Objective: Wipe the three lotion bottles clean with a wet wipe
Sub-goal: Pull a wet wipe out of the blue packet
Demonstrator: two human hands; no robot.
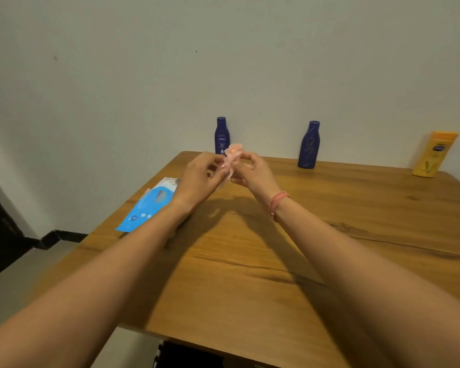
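Note:
Three lotion bottles stand upright along the far edge of the wooden table (250, 261), against the wall: a dark blue bottle (221, 134) at the left, a second dark blue bottle (309, 146) in the middle, and a yellow bottle (434, 155) at the right. My left hand (199, 179) and my right hand (252, 172) are raised together above the table, just in front of the left blue bottle. Both pinch a crumpled pale wet wipe (231, 159) between their fingertips. The wipe covers the lowest part of that bottle.
A blue wet wipe pack (146, 205) lies flat near the table's left edge, partly under my left forearm. A pink band (278, 203) circles my right wrist. The floor drops away to the left of the table, with a dark step edge.

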